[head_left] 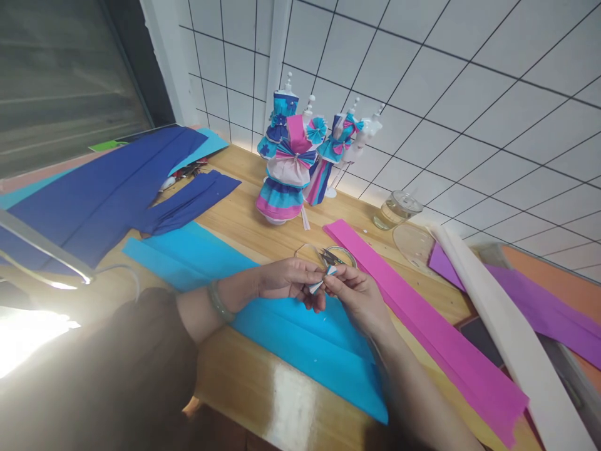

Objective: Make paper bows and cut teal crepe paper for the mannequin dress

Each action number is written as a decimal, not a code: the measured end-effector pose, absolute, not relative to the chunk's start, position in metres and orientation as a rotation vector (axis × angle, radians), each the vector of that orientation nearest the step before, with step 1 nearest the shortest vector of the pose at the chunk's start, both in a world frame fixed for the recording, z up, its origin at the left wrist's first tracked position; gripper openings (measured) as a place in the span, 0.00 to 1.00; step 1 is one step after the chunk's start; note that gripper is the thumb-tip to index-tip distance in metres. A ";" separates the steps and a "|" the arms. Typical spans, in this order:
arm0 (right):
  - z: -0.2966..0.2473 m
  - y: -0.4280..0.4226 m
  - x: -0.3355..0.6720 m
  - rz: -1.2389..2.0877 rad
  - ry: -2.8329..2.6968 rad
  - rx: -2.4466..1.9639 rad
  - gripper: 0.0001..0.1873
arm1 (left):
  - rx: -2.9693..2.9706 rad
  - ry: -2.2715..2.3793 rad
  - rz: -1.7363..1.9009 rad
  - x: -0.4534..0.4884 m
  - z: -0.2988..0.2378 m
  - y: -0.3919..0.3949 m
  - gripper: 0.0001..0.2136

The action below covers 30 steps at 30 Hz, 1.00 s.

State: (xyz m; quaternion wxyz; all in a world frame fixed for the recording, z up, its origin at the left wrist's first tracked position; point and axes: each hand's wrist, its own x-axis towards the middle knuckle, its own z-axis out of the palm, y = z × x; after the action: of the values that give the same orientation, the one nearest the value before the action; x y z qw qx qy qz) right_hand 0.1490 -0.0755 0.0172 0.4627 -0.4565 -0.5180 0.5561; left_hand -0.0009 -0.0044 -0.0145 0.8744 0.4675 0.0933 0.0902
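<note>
Between both hands, above a bright blue sheet of crepe paper (300, 338), is a small paper bow (322, 280) in blue and white. My left hand (291, 280) pinches it at the middle from the left side. From the right, the thumb and fingers of my right hand (354, 291) close on its other side. Fingers cover part of the bow. Just behind the hands lie small scissors (330, 255) beside a roll of tape (346, 255), both partly hidden.
Miniature dress forms in paper dresses (285, 200) stand by the tiled wall. A glass jar (398, 210) is to their right. A pink paper strip (432, 326), a white strip (511, 338) and purple paper (539, 307) lie at right, dark blue paper (94, 188) at left. A lamp glares at lower left.
</note>
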 end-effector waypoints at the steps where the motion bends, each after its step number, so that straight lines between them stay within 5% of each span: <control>1: 0.018 -0.076 0.149 1.354 -1.271 -1.140 0.13 | 1.000 0.200 0.163 -0.001 -0.014 -0.005 0.16; 6: 0.019 -0.077 0.150 1.274 -1.224 -1.186 0.11 | 1.115 0.197 0.066 -0.001 -0.014 -0.007 0.23; 16: 0.014 -0.072 0.152 1.216 -1.230 -1.202 0.11 | 1.201 0.390 0.521 0.009 -0.016 -0.007 0.18; 30: 0.006 -0.069 0.159 1.153 -1.103 -1.248 0.12 | 1.130 0.466 0.718 0.009 -0.014 -0.005 0.17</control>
State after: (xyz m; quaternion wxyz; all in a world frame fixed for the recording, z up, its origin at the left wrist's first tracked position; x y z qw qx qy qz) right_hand 0.1587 -0.0690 0.0056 0.5294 -0.5227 -0.4620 0.4828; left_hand 0.0092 -0.0047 -0.0141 0.7593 0.5188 0.2138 0.3295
